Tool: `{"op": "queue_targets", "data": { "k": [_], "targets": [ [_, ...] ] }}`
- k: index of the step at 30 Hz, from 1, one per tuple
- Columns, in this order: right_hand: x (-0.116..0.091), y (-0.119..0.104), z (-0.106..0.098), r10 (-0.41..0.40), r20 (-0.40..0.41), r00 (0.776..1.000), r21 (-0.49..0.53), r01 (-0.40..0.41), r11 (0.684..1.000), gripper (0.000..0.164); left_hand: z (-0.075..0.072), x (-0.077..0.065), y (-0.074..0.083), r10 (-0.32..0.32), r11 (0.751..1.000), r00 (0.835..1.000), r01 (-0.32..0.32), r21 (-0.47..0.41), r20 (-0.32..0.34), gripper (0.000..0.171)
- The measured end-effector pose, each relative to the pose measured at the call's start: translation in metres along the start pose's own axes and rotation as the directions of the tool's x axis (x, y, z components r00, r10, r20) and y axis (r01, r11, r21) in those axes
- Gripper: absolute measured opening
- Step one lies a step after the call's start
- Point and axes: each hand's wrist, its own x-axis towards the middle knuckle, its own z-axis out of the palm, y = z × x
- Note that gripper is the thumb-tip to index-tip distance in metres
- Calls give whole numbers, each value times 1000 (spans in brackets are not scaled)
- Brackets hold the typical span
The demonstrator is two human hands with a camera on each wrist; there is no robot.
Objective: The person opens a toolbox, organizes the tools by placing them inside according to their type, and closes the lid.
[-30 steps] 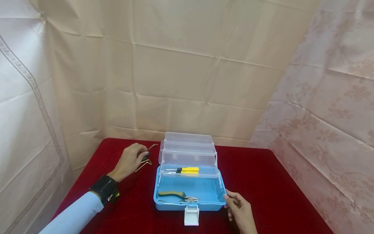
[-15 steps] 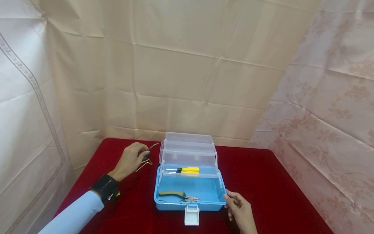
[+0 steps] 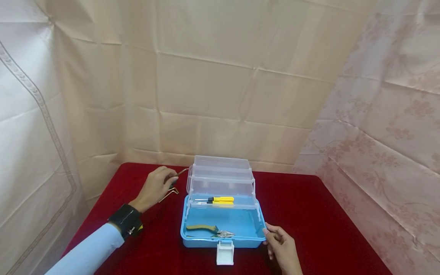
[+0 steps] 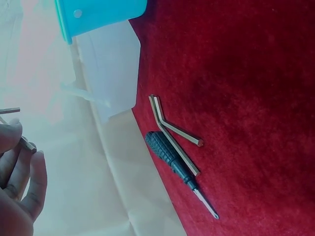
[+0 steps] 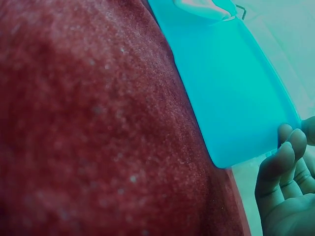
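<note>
So the thing in play is a bent, brass-toned metal hex key (image 4: 29,145), up in the left hand (image 3: 156,187), at about 10 o'clock from the toolbox. It's pinched between thumb and fingertips, probably because a rod that thin gives a full fist little to wrap around. The fingers hide its middle.

Right below it are two more bent metal hex keys (image 4: 178,148) lying alongside a dark screwdriver with a ribbed handle (image 4: 167,153). I'd guess they're bunched there so one hand can get at all of them.

The blue plastic toolbox (image 3: 201,243) sits open, its clear plastic lid and trays (image 3: 223,160) folded back toward 12 o'clock, which leaves the bottom reachable. Two yellow-handled screwdrivers (image 3: 223,199) seem to be in the lower tray; the pliers with yellow-green handles (image 3: 203,227) lie in the bottom, around 7 o'clock. White latch (image 3: 225,255) hangs down at 6.

The right hand (image 3: 283,250) grips the box's 4 o'clock corner, thumb on the rim, likely to steady it on the red velvety cloth (image 3: 292,206).
</note>
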Motion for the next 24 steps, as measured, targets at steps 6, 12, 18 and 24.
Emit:
{"op": "queue_targets", "data": {
  "k": [6, 12, 18, 24],
  "targets": [
    [1, 2, 0, 1, 5, 1000, 9, -1, 1000, 54, 3, 3, 3, 37, 999, 999, -37, 7, -5, 19],
    [1, 1, -1, 3, 10, 1000, 8, -3, 1000, 55, 6, 6, 6, 24, 1000, 1000, -24, -14, 3, 21],
    [1, 1, 0, 6, 5, 1000, 2, -6, 1000, 53, 9, 8, 8, 15, 999, 999, -14, -49, 29, 19],
    [1, 1, 0, 14, 7, 1000, 9, -14, 1000, 52, 10, 8, 9, 26, 999, 999, -24, -40, 34, 20]
  ]
}}
